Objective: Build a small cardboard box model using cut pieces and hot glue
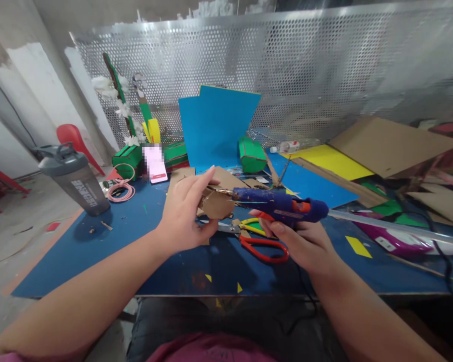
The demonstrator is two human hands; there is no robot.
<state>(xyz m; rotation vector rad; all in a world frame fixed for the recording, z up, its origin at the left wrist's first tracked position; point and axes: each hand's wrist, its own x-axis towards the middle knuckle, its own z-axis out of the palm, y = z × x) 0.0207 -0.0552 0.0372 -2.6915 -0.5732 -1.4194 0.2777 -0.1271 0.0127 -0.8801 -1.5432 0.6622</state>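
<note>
My left hand (186, 208) is closed around a small brown cardboard piece (219, 203) with a many-sided face, held above the table. In my right hand (302, 236) is a blue hot glue gun (272, 201), its fingers wrapped round the handle. The gun's nozzle points left and meets the upper edge of the cardboard piece; whether it touches is hard to tell. A long clear glue stick (392, 226) sticks out of the gun's back end. Beneath both hands lie scissors (264, 249) with red and yellow handles, their blades partly hidden.
The blue table (132, 266) carries a shaker bottle (77, 176), a phone (155, 163), a pink coiled cable (123, 192) and green box shapes (251, 154). Blue boards (222, 128) stand behind. Cardboard sheets (392, 146) and a purple power strip (394, 239) lie at right.
</note>
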